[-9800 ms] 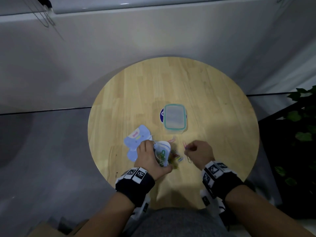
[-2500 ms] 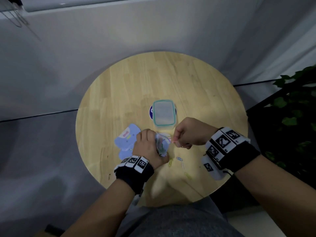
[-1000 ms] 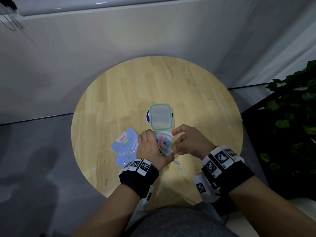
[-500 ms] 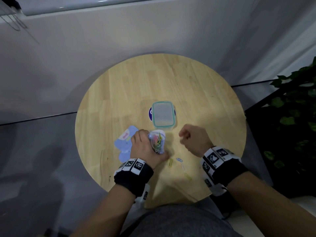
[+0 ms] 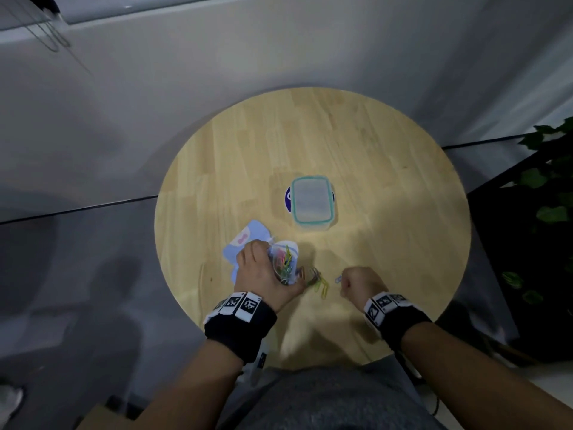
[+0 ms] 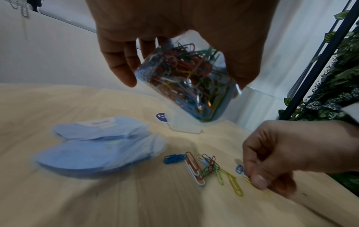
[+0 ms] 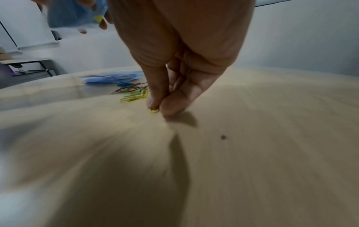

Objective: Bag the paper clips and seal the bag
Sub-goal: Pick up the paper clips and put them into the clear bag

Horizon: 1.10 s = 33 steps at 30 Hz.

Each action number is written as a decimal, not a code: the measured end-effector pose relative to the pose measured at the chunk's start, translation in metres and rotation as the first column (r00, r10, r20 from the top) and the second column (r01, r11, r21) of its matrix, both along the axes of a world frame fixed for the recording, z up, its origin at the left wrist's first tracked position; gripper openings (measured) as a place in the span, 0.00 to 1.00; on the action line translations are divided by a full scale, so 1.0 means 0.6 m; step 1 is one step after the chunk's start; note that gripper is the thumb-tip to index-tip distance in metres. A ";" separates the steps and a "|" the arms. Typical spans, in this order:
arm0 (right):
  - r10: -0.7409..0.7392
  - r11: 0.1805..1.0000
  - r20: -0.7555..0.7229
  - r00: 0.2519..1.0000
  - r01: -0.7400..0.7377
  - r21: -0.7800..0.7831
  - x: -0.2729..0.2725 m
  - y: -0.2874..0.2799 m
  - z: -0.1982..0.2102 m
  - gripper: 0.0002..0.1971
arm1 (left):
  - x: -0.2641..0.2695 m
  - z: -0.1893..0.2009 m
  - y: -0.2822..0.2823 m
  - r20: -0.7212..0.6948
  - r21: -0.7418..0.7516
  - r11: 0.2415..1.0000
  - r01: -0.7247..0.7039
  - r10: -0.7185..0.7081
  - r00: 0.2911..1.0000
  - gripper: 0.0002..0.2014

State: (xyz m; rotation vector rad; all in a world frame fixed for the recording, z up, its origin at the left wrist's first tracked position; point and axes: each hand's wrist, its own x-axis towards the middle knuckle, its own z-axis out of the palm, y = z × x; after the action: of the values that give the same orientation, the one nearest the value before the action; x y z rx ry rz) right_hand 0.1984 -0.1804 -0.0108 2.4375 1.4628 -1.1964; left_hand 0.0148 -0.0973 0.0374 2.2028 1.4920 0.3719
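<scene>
My left hand grips a small clear bag stuffed with coloured paper clips and holds it above the round wooden table. In the head view the bag shows beside my left thumb. Several loose paper clips lie on the wood just under the bag; the head view shows these clips between my hands. My right hand is down at the tabletop and pinches a yellow paper clip between thumb and forefinger. A small blue clip lies beside my right fingers.
A clear lidded box with a teal rim stands mid-table on a dark blue round sticker. Light blue empty bags lie left of the loose clips. A dark shelf with green plants stands right of the table. A grey wall runs behind.
My right hand left the bag's mouth, dropped toward the near edge and now pinches a clip on the table. The left hand still holds the bag in about the same place.
</scene>
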 end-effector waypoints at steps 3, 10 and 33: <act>-0.101 0.986 -0.066 0.993 0.109 0.126 -0.004 0.018 -0.010 0.07 | -0.005 0.003 0.005 -0.009 -0.021 1.000 0.005 -0.005 1.000 0.43; 0.025 0.992 0.013 1.000 -0.027 0.121 -0.009 -0.001 -0.027 0.28 | -0.017 0.000 0.007 -0.035 0.009 1.000 -0.005 0.005 0.999 0.41; 0.054 0.987 0.056 0.997 -0.062 0.150 -0.068 0.066 -0.006 0.17 | -0.010 -0.017 -0.003 -0.054 -0.019 1.000 -0.001 -0.001 0.999 0.37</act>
State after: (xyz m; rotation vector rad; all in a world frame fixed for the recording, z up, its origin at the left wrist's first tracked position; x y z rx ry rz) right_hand 0.1579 -0.1406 -0.0146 2.4802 1.6554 -1.0392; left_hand 0.0089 -0.0989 0.0270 2.2138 1.5173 0.2990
